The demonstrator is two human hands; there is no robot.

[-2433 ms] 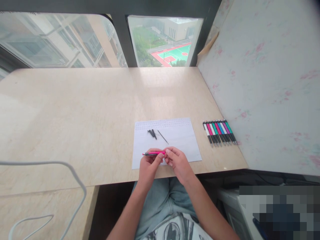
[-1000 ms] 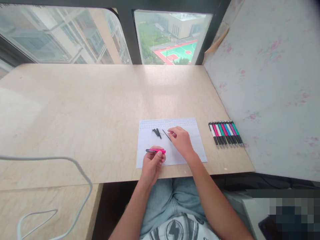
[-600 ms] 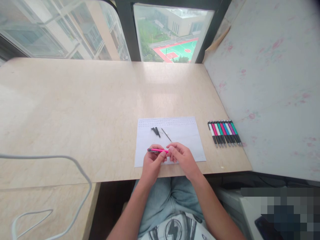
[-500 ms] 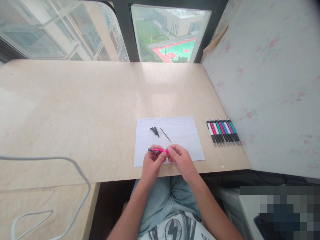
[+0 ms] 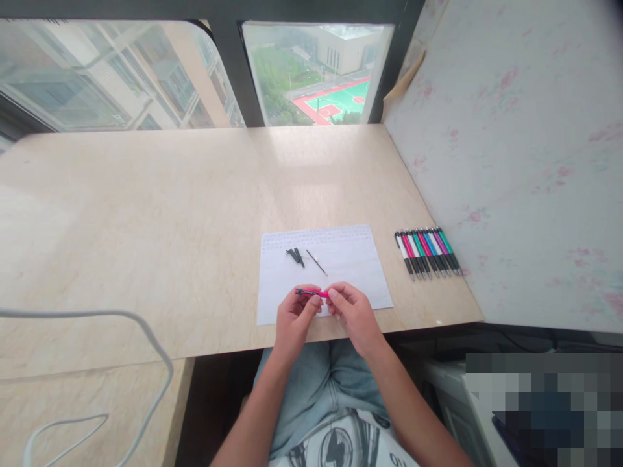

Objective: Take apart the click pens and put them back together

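A pink pen barrel (image 5: 308, 292) with a black clip lies level across my fingers, just above the near part of a white paper sheet (image 5: 353, 269). My left hand (image 5: 293, 319) is closed round the clip end. The fingers of my right hand (image 5: 354, 312) pinch the other, pink end, close to the left fingertips; that tip is partly hidden. Beyond my hands, a thin dark refill (image 5: 317, 262) rests at a slant on the paper. Left of it are several small black pen parts (image 5: 295, 257), too small to make out fully.
Several coloured pens (image 5: 427, 253) lie side by side to the right, near the patterned wall (image 5: 525, 194). A grey-white cable (image 5: 158, 344) loops over the desk (image 5: 160, 214) at the left. Handwriting runs along the sheet's far edge. Windows stand behind the desk.
The pink barrel has rolled in my fingers, so its black clip shows more plainly. Both hands keep their hold. The whole view has shifted slightly.
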